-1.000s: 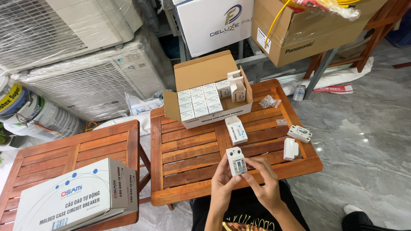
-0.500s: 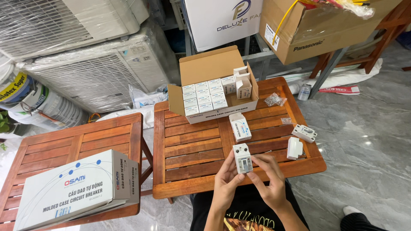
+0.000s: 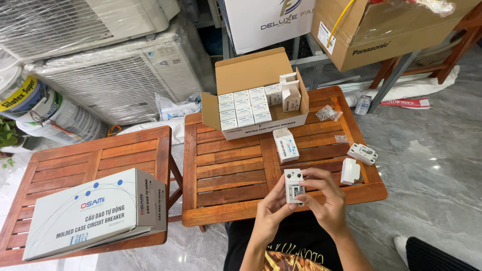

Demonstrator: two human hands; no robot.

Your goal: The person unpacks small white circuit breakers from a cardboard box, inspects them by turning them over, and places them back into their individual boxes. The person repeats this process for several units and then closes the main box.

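Both my hands hold a small white circuit breaker (image 3: 293, 184) over the near edge of a slatted wooden table (image 3: 226, 170). My left hand (image 3: 269, 208) supports it from the left and below. My right hand (image 3: 325, 196) grips its right side, fingers curled over the top. Just beyond lies a small white carton (image 3: 286, 144) with its flap open. Farther back stands an open cardboard box (image 3: 256, 103) packed with several small white cartons. Two more white breakers lie on the table's right side, one (image 3: 362, 153) near the edge and one (image 3: 350, 171) close to my right hand.
A second wooden table (image 3: 90, 160) at left carries a large closed white box (image 3: 93, 213). Small clear plastic bags (image 3: 329, 113) lie near the open box. Wrapped air-conditioner units (image 3: 115, 65), paint buckets (image 3: 35, 108) and big cartons (image 3: 381, 30) crowd the back. Grey tile floor (image 3: 427, 175) at right.
My hands have turned the breaker slightly and brought it a little nearer to me. My right hand's fingers have shifted over its top. The camera view has drifted; the table items have stayed put.
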